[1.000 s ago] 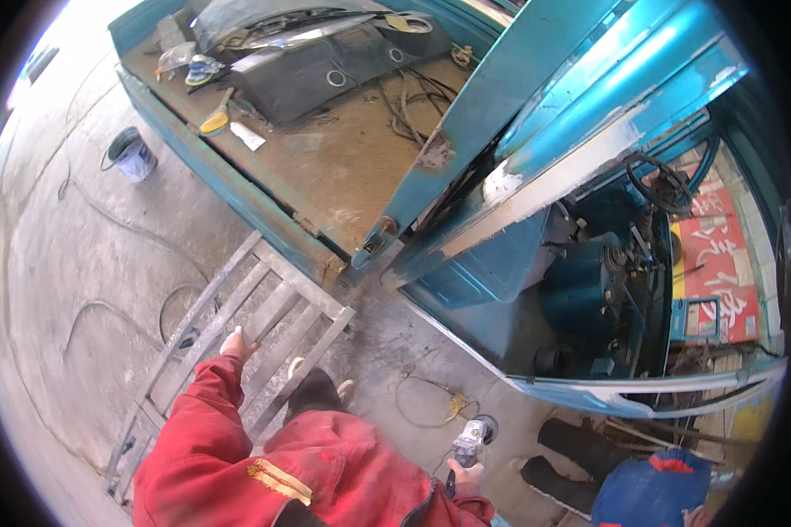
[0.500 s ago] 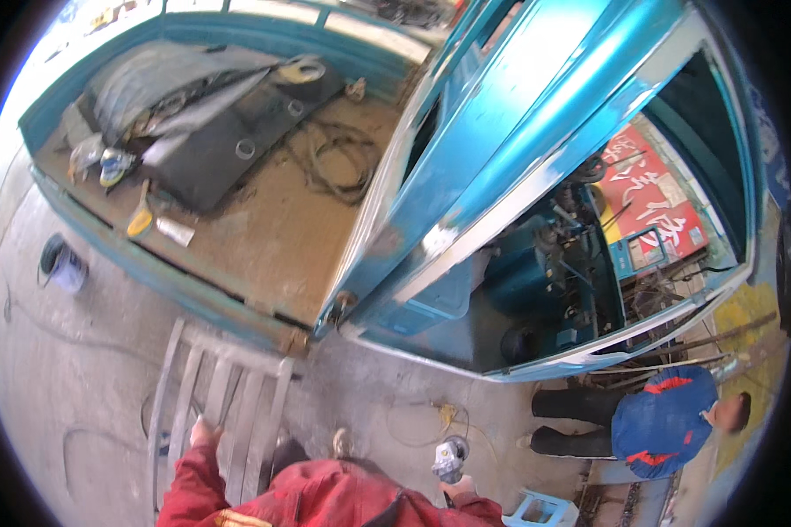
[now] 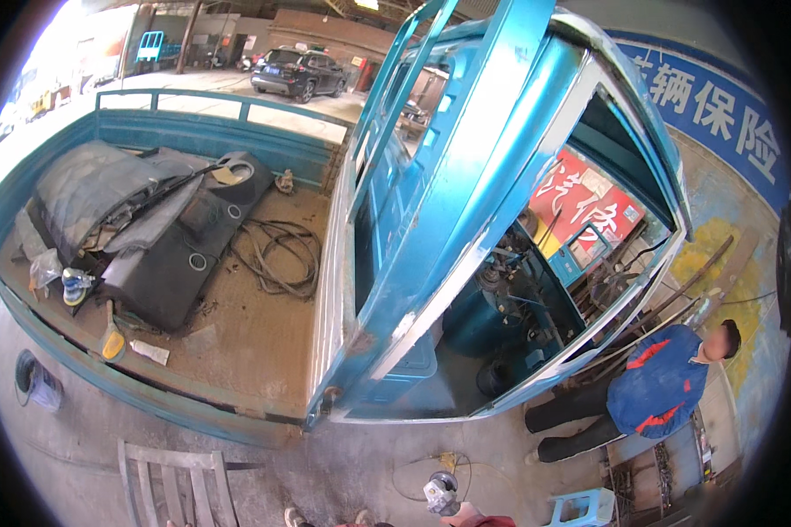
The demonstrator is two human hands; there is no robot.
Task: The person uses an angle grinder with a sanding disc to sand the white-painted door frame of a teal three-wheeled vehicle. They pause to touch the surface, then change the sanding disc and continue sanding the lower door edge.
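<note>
My right hand [image 3: 470, 515] shows at the lower edge, closed around the handle of a grey-white angle grinder [image 3: 441, 494]. Its round dark disc is uppermost, and the tool stands off the teal truck body. My left hand is not visible. Nearest to me on the left is a grey slatted bench [image 3: 174, 456], cut off by the lower edge. Ahead stands the small truck, with a rusty-floored cargo bed [image 3: 264, 360] on the left and a teal cab [image 3: 492, 145] on the right. White patches run along the cab's pillar [image 3: 444, 290].
A person [image 3: 657, 380] in a blue and red jacket stands at the right. A pale blue stool [image 3: 582, 508] is nearby. A cord [image 3: 404, 488] loops over the floor. The bed holds dark panels [image 3: 171, 277] and a coiled hose [image 3: 281, 263]. A bucket [image 3: 44, 386] stands at the left.
The view has tilted up, so the truck and bench sit lower and a parked car shows behind. My left hand, earlier at the bench, has left the view. My right hand still holds the grinder.
</note>
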